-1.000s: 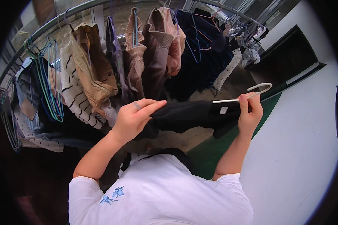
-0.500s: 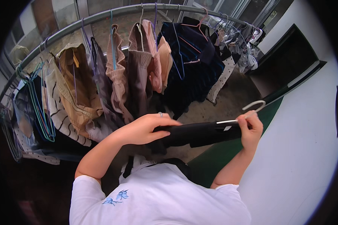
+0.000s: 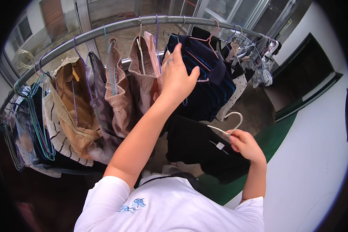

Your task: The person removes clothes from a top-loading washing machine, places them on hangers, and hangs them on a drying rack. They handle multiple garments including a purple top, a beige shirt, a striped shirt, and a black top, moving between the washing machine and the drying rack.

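By wht wall [image 3: 313, 154], blk garment [image 3: 191, 141] hangs L of R grip [image 3: 246, 146], clamped on wht hanger [image 3: 241, 119]; L grip [image 3: 178, 79] spread.

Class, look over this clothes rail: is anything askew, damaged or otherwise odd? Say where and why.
Nothing looks clearly damaged or spilled. The rail seems bowed, but that is likely the wide lens. The black garment is off the rail, its white hanger held in the right hand.
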Motion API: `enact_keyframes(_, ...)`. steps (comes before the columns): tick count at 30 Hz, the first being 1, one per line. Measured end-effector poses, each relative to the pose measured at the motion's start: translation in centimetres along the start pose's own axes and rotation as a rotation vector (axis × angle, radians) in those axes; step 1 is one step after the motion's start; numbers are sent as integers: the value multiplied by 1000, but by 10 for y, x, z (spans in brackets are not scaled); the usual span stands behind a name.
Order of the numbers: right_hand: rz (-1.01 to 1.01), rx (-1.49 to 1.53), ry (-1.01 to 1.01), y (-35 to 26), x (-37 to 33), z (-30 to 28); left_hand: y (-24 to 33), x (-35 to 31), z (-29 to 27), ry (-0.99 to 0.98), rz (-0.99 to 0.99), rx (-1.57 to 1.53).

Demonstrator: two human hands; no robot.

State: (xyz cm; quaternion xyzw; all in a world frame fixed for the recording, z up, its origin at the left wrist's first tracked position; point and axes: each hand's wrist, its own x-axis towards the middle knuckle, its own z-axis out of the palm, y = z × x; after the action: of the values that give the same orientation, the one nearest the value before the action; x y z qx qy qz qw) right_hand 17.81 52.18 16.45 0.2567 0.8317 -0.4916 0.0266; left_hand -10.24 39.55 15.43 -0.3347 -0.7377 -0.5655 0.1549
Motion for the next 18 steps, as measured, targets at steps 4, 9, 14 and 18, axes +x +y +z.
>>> enact_keyframes(4,-93,45,-117,6,38,-13,-23,20,35,133,-307,-379)
enact_keyframes(9,-335,-151,-141,-26,77,-50,-21,12,32,176,-375,-730)
enact_keyframes(14,-461,62,-82,-70,112,-74,-8,2,22,366,-259,-212)
enact_keyframes(18,-616,110,71,-122,128,-80,-8,1,-4,344,-176,305)
